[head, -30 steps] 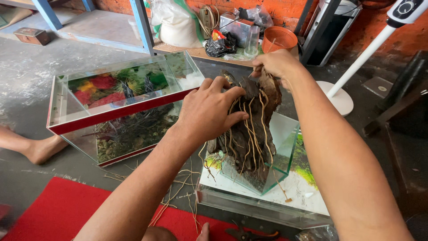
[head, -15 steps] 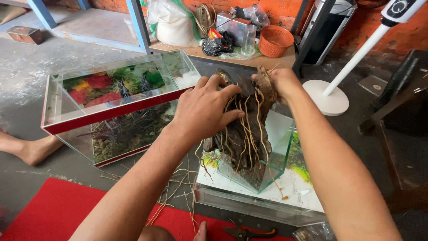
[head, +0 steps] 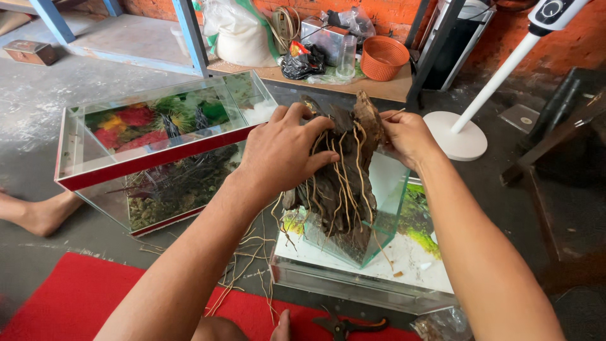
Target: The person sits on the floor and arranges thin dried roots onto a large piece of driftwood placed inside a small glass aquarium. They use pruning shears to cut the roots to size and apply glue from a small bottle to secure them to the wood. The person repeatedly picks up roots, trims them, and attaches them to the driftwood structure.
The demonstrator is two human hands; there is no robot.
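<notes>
Bare grey concrete floor (head: 95, 82) around me, red brick wall (head: 404, 9) at the back. Blue-painted metal shelf frame (head: 189, 31) stands far left, low wooden plank bench (head: 379, 88) runs along the wall. White round-based fan stand (head: 464, 136) to my right, dark wooden furniture (head: 568, 132) beyond it. Red mat (head: 69, 297) under me. Soft daylight, no hard shadows.

A bulging white sack (head: 237, 31) with a green edge is seen at the back, stood on the low wooden shelf (head: 379, 88) against the brick wall. Just beside it a crumpled black bag (head: 303, 63) with a red and yellow patch is set, and clear plastic wrapping (head: 350, 19) is bunched behind a silvery box (head: 325, 39). A round dial-like display (head: 551, 9) is carried at the top of the white stand fan's head at the upper right
</notes>
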